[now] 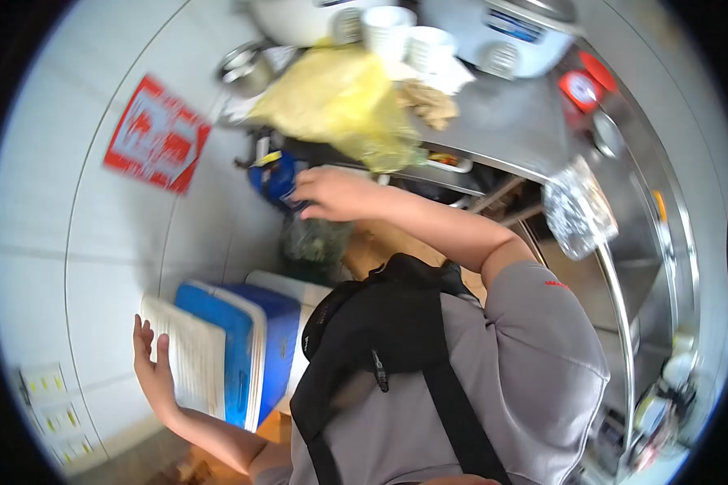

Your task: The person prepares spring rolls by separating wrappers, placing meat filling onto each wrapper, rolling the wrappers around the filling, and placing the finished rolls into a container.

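Note:
My left hand (154, 368) is raised on the left, in front of a white ridged lid or panel beside a blue box (279, 339). Its fingers are stretched out and it holds nothing. My right arm reaches across the front of the steel counter. At its end, my right hand (332, 192) has its fingers loosely spread, nearest to a dark blue rounded object (273, 176) with a yellow label. I cannot tell whether the fingertips touch that object. Below the hand hangs or stands a dark, clear plastic bag (315, 242). Above it, a yellow plastic bag (332, 105) lies on the counter.
The steel counter (510, 121) carries white cups (388, 32), a crumpled brown cloth or paper (429, 103), a metal pot (247, 69) and large cookers (501, 36). A red scale-like item (581, 89) and a foil-wrapped thing (578, 206) are rightward. A red poster (158, 133) hangs on the tiled wall.

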A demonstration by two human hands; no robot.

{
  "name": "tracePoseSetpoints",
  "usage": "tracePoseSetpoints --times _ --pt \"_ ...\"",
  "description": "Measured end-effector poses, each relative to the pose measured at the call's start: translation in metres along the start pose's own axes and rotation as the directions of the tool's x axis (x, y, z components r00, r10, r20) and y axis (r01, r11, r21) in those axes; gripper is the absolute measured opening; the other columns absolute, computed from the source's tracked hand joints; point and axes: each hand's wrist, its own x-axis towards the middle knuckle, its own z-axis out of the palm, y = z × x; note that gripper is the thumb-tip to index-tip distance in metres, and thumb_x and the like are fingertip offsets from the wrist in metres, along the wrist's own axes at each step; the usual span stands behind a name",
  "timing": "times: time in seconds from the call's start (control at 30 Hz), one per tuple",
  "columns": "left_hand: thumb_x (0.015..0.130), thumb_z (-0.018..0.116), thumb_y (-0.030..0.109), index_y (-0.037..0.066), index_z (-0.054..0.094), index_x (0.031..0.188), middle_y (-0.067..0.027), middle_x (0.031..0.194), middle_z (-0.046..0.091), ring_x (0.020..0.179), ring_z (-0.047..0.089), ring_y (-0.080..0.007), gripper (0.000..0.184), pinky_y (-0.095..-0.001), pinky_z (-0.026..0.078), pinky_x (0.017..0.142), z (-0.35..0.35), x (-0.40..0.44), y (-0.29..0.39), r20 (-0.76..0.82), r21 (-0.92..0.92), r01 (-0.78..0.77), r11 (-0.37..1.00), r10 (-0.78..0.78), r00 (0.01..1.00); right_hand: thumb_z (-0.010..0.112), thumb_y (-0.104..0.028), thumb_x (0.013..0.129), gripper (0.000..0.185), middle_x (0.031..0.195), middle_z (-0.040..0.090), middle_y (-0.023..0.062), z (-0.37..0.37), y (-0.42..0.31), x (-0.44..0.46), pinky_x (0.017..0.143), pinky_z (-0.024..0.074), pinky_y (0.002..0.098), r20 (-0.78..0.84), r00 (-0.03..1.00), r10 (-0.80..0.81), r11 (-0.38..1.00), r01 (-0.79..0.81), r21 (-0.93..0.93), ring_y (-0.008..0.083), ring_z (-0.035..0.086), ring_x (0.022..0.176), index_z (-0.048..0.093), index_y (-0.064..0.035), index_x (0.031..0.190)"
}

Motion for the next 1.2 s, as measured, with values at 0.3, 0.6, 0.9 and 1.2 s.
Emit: tracePoseSetpoints --times 0.3,0.6,0.9,1.2 --pt "0.085 0.063 0.013 0.001 0.058 0.115 -0.0104 0.113 0.063 0.105 0.06 -0.0224 0.033 -0.0311 0.045 0.09 0.332 -0.039 0.316 0.395 -0.687 -0.467 0.556 0.826 0.403 0.066 -0.013 0.08 0.013 0.081 0.057 0.015 -0.198 0.032 -0.356 0.067 0.0472 0.0369 -0.761 0.356 0.542 0.579 -0.814 0.031 0.0306 0.059 0.076 0.062 -0.0012 0.084" --pt "0.068 0.074 0.026 0.01 0.056 0.111 -0.0053 0.118 0.05 0.123 0.04 -0.0244 0.049 -0.0488 0.021 0.109 0.59 -0.157 0.453 0.235 -0.387 -0.877 -0.285 0.889 -0.392 0.065 -0.014 0.073 0.024 0.096 0.05 0.01 -0.125 0.005 -0.542 0.091 0.0332 0.046 -0.676 0.389 0.626 0.095 -0.899 -0.428 0.0294 0.047 0.097 0.055 -0.0081 0.093" --pt "0.079 0.064 0.025 0.011 0.068 0.083 -0.0063 0.08 0.061 0.082 0.058 -0.0219 0.015 -0.0356 0.043 0.082 0.586 -0.16 0.489 0.315 -0.722 -0.69 -0.052 0.863 -0.395 0.074 -0.028 0.071 0.039 0.098 0.052 0.0095 -0.14 -0.019 -0.51 0.088 0.0331 0.0435 -0.815 0.191 0.547 0.248 -0.967 -0.061 0.0296 0.046 0.098 0.058 -0.0082 0.101" --pt "0.095 0.052 0.032 0.003 0.069 0.087 0.0 0.069 0.061 0.063 0.051 -0.0067 0.034 -0.0245 0.043 0.061 0.584 -0.155 0.574 0.599 -0.79 -0.157 0.593 0.692 -0.403 0.069 0.0 0.071 0.039 0.097 0.058 0.0107 -0.184 -0.011 -0.465 0.078 0.0432 0.038 -0.943 0.249 0.219 0.317 -0.933 -0.172 0.0289 0.054 0.089 0.059 -0.005 0.109"
